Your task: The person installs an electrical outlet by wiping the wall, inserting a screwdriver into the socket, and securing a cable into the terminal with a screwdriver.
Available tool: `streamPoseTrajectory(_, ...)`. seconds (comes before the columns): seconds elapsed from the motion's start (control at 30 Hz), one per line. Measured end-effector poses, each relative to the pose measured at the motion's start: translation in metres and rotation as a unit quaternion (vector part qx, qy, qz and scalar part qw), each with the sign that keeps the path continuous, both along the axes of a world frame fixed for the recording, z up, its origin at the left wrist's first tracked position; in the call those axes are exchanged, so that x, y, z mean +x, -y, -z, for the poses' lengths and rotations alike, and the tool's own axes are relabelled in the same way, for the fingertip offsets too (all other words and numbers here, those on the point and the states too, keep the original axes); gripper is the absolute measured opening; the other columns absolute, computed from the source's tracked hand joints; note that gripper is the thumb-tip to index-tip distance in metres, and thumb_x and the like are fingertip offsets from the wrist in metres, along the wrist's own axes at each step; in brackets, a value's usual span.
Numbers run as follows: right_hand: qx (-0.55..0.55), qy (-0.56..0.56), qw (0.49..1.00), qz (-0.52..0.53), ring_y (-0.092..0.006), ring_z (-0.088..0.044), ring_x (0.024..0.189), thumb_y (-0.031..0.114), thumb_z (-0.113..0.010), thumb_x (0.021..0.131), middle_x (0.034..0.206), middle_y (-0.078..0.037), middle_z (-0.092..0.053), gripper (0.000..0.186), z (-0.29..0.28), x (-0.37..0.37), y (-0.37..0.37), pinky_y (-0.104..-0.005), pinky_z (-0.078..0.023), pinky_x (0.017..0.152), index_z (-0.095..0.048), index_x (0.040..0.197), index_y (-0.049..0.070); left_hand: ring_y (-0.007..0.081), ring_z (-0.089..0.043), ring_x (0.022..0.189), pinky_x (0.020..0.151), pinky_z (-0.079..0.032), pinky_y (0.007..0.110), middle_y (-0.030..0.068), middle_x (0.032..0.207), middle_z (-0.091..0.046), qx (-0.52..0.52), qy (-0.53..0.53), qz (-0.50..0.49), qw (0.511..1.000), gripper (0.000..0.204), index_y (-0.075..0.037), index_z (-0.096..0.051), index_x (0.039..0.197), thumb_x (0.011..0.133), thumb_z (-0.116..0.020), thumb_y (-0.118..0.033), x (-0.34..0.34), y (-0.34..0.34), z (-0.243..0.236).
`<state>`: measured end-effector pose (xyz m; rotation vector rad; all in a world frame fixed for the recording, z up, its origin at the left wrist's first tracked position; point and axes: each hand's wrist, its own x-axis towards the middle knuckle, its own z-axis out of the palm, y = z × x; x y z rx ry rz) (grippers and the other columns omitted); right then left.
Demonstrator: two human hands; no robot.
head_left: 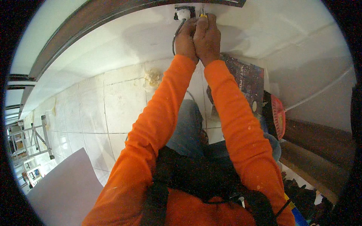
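Both my hands are close together at the wall, at the top of the view. My right hand (207, 37) is closed on a screwdriver (204, 15), of which only a bit of yellow handle and a thin metal shaft show. Against it, my left hand (186, 40) is closed too; its fingertips are hidden, so what they grip cannot be made out. Just beyond the left hand, a white plug-like fitting (183, 14) sits in a dark wall opening, and a grey cable (174, 43) curves down from it beside that hand.
A dark brown trim strip (69, 39) runs along the wall above. On the tiled floor (124, 94) lies a crumpled pale lump (154, 77). To the right are a dark printed box (249, 81) and a red plastic basket (278, 116). A metal stand (36, 137) is far left.
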<state>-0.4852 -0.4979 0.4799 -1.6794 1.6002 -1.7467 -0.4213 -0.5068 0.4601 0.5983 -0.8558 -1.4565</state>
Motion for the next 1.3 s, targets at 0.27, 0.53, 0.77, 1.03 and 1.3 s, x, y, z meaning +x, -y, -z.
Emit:
streamPoseTrajectory(0.27,-0.004,-0.046,0.999,0.018,-0.0466,-0.053,0.083,0.024,-0.038,0.089,0.088,-0.027,-0.056,0.025,0.032,0.002,-0.002,-0.0502,-0.042,0.071,-0.045,0.094,0.001,0.0149,-0.055,0.087,0.078,-0.045,0.028,0.0062,0.097,-0.058,0.049,-0.003,-0.017,0.999,0.031,-0.004,-0.054,0.115,0.09,-0.045,-0.021,0.004,0.002,0.018)
streamPoseTrajectory(0.53,0.085,0.174,0.98,0.043,-0.0343,-0.056,0.07,0.022,-0.039,0.09,0.076,-0.018,-0.055,0.021,0.048,0.001,-0.031,-0.0419,-0.043,0.062,-0.046,0.096,0.004,0.0113,-0.054,0.079,0.067,-0.045,0.026,0.0038,0.09,-0.058,0.08,0.078,-0.091,0.99,0.037,-0.007,-0.054,0.119,0.086,-0.055,-0.023,-0.004,-0.02,0.009)
streamPoseTrajectory(0.77,0.023,0.171,0.984,0.048,-0.0183,-0.05,0.06,0.027,-0.043,0.091,0.064,-0.004,-0.05,0.022,0.032,-0.02,-0.035,-0.0347,-0.041,0.055,-0.047,0.092,0.005,0.014,-0.057,0.076,0.057,-0.045,0.026,0.0065,0.095,-0.061,0.104,0.092,-0.142,0.98,0.04,-0.007,-0.053,0.117,0.083,-0.063,-0.025,-0.033,-0.012,-0.017)
streamPoseTrajectory(1.03,0.067,0.132,0.989,0.027,-0.0185,-0.052,0.067,0.036,-0.036,0.092,0.071,-0.009,-0.053,0.037,0.027,-0.027,-0.026,-0.039,-0.042,0.064,-0.052,0.089,0.003,0.0125,-0.045,0.068,0.056,-0.04,0.027,0.0005,0.079,-0.052,-0.05,0.204,-0.235,0.949,0.018,-0.011,-0.056,0.095,0.08,-0.061,-0.019,-0.029,0.008,0.005)
streamPoseTrajectory(1.3,0.118,0.21,0.97,-0.035,-0.0111,-0.048,0.059,0.027,-0.056,0.086,0.064,-0.002,-0.051,0.025,-0.007,-0.028,-0.026,-0.0298,-0.041,0.054,-0.057,0.081,0.002,0.0136,-0.047,0.084,0.066,-0.043,0.028,0.0022,0.1,-0.048,-0.109,0.261,-0.15,0.947,0.026,-0.01,-0.049,0.108,0.086,-0.052,-0.023,-0.014,0.008,0.027)
